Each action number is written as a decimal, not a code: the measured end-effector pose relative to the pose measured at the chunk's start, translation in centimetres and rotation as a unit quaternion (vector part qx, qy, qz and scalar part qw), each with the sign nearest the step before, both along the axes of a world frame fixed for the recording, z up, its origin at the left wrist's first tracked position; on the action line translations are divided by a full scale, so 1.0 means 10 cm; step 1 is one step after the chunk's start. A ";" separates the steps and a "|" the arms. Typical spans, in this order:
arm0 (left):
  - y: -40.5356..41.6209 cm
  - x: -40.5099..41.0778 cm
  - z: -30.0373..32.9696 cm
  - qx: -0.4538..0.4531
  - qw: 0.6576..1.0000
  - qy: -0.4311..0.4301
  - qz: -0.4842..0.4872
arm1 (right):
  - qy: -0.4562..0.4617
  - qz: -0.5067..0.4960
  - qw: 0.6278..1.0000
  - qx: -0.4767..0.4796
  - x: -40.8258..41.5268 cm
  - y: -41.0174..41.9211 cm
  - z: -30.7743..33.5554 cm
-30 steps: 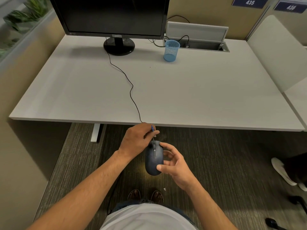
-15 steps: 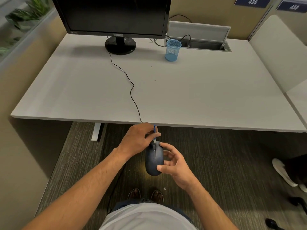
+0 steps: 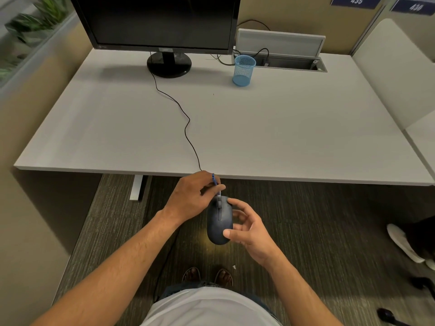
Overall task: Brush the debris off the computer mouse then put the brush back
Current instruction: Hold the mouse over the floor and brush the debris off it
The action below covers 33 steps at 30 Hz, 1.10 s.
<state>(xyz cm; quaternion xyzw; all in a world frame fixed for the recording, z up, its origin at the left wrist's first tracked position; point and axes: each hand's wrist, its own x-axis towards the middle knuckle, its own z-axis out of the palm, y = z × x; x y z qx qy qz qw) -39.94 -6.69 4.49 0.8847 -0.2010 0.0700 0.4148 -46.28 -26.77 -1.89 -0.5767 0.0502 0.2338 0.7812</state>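
Floating low centre of the frame, off the worktop (image 3: 259,137), the mouse (image 3: 219,222) looks light, smooth, slippery — right hand (image 3: 247,228) pinches its sides; left hand (image 3: 191,196) pinches the thin brush (image 3: 214,181) at its front.

A pale grey desk (image 3: 270,137) carries a black monitor (image 3: 162,22) at far left, a blue mesh cup (image 3: 243,70) (upright) nearby right, and a thin black cable (image 3: 186,128) trailing nearward.

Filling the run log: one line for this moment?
left hand: holds brush at mouse front | right hand: holds mouse | blue cup: on desk
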 end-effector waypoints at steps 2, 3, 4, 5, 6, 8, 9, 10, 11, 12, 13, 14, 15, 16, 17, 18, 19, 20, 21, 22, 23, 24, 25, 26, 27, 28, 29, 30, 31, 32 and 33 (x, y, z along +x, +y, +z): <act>0.01 0.01 0.01 0.000 0.999 0.026 -0.021 | 0.001 0.002 1.000 0.003 0.01 0.01 -0.01; 0.01 0.01 0.00 0.005 0.999 0.036 -0.028 | 0.001 0.004 1.000 0.004 0.01 0.01 -0.01; 0.00 0.01 0.00 0.009 0.999 0.042 -0.029 | 0.001 0.005 1.000 0.005 0.02 0.02 -0.01; 0.00 0.01 -0.01 0.011 0.999 0.044 -0.026 | 0.001 0.007 1.000 0.005 0.02 0.02 -0.02; -0.01 0.02 -0.02 0.013 0.999 0.043 -0.020 | 0.001 0.007 1.000 0.002 0.01 0.03 -0.03; -0.03 0.04 -0.04 0.021 0.999 0.037 -0.009 | -0.001 0.005 1.000 -0.006 0.00 0.03 -0.04; -0.03 0.05 -0.05 0.031 0.999 0.031 -0.006 | -0.001 0.004 1.000 -0.008 0.00 0.03 -0.05; -0.03 0.06 -0.06 0.043 0.999 0.024 -0.005 | -0.002 0.003 1.000 -0.008 0.00 0.02 -0.05; -0.04 0.06 -0.07 0.057 0.998 0.016 -0.003 | -0.003 0.003 1.000 -0.006 -0.01 0.02 -0.05; -0.03 0.07 -0.08 0.068 0.998 0.007 -0.001 | -0.003 0.004 1.000 -0.005 -0.01 0.02 -0.05; -0.03 0.07 -0.10 0.074 0.997 -0.001 0.002 | -0.004 0.004 1.000 -0.004 -0.01 0.02 -0.05; -0.03 0.08 -0.11 0.074 0.997 -0.005 0.007 | -0.004 0.004 1.000 -0.004 -0.01 0.01 -0.05; -0.03 0.08 -0.12 0.066 0.998 -0.005 0.014 | -0.004 0.002 1.000 -0.003 -0.01 0.01 -0.04; -0.03 0.09 -0.13 0.049 0.998 0.002 0.025 | -0.003 0.002 1.000 -0.003 -0.01 0.01 -0.04; -0.03 0.09 -0.13 0.026 0.999 0.018 0.040 | -0.003 0.001 1.000 -0.002 -0.01 0.00 -0.04; -0.02 0.11 -0.13 -0.003 0.998 0.040 0.057 | -0.002 0.002 1.000 -0.002 -0.01 0.00 -0.03; -0.01 0.12 -0.13 -0.035 0.994 0.067 0.073 | -0.001 0.003 1.000 -0.001 -0.01 -0.01 -0.03; 0.00 0.14 -0.12 -0.066 0.989 0.095 0.088 | 0.000 0.004 1.000 -0.001 -0.01 -0.01 -0.03; 0.01 0.16 -0.12 -0.096 0.983 0.123 0.101 | 0.000 0.006 1.000 0.000 -0.01 -0.02 -0.03; 0.02 0.17 -0.11 -0.123 0.975 0.150 0.109 | 0.000 0.007 1.000 0.001 -0.01 -0.02 -0.03; 0.04 0.19 -0.11 -0.148 0.967 0.174 0.113 | 0.001 0.008 1.000 0.003 -0.01 -0.02 -0.03; 0.05 0.21 -0.11 -0.167 0.960 0.193 0.113 | 0.002 0.009 1.000 0.004 -0.01 -0.03 -0.03; 0.05 0.22 -0.11 -0.179 0.955 0.207 0.112 | 0.001 0.009 1.000 0.004 -0.01 -0.02 -0.02; 0.06 0.24 -0.11 -0.184 0.952 0.217 0.110 | 0.001 0.010 1.000 0.005 -0.01 -0.02 -0.02; 0.06 0.25 -0.12 -0.183 0.951 0.223 0.108 | 0.000 0.011 1.000 0.007 -0.01 -0.02 -0.02; 0.06 0.27 -0.13 -0.177 0.951 0.231 0.106 | 0.000 0.013 1.000 0.010 0.00 -0.02 -0.01; 0.06 0.28 -0.13 -0.169 0.950 0.241 0.102 | 0.000 0.015 1.000 0.013 0.00 -0.02 -0.01; 0.06 0.30 -0.14 -0.163 0.949 0.252 0.099 | 0.000 0.015 1.000 0.015 0.00 -0.01 -0.01; 0.05 0.31 -0.15 -0.160 0.947 0.263 0.095 | 0.000 0.015 1.000 0.016 0.00 -0.01 0.00; 0.04 0.32 -0.16 -0.157 0.945 0.270 0.094 | 0.000 0.014 1.000 0.015 0.00 -0.01 0.00; 0.03 0.33 -0.16 -0.154 0.945 0.274 0.094 | -0.001 0.013 1.000 0.014 0.00 -0.02 0.00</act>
